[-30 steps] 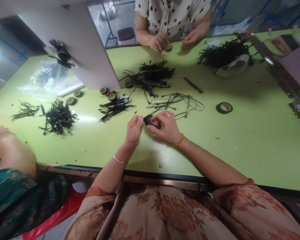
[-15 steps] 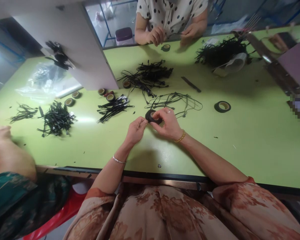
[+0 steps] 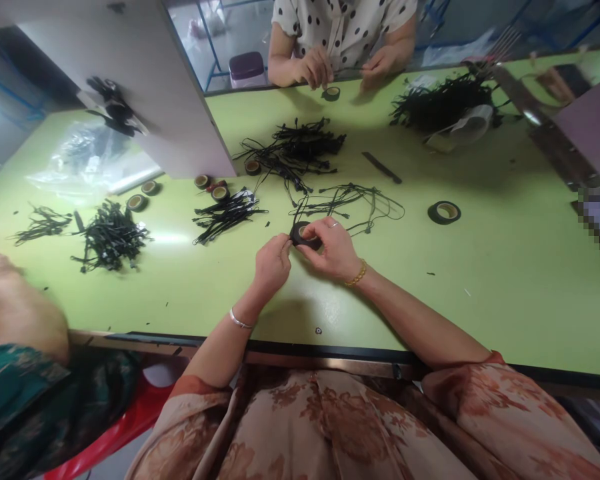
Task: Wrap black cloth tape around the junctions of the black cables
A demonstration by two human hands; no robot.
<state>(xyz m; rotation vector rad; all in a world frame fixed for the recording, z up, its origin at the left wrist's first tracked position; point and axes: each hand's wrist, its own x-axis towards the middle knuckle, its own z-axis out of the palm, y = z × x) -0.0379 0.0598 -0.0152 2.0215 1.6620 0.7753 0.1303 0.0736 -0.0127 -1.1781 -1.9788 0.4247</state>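
My right hand (image 3: pixel 334 250) grips a roll of black tape (image 3: pixel 300 235), its fingers around the rim and into the pale core. Just to its left, my left hand (image 3: pixel 274 261) is closed in a pinch at the roll's edge. A thin black cable (image 3: pixel 295 212) rises from this spot, where the fingertips and tape meet; the pinched part is mostly hidden. Beyond my hands, several loose black cables (image 3: pixel 365 200) lie spread on the green table (image 3: pixel 380 313). A bundle of short black cables (image 3: pixel 227 217) lies to the left.
Another tape roll (image 3: pixel 445 212) lies at right, and a dark flat blade-like strip (image 3: pixel 381 167) farther back. Cable piles (image 3: pixel 310 143) sit toward a co-worker's hands (image 3: pixel 316 67) opposite. A grey upright panel (image 3: pixel 180 100) stands at left. Another person's arm (image 3: pixel 23 307) rests at the left edge.
My left hand has turned slightly and its fingers have closed in at the roll. The roll has tilted a little in my right hand. The co-worker's hand opposite has lowered toward a tape roll.
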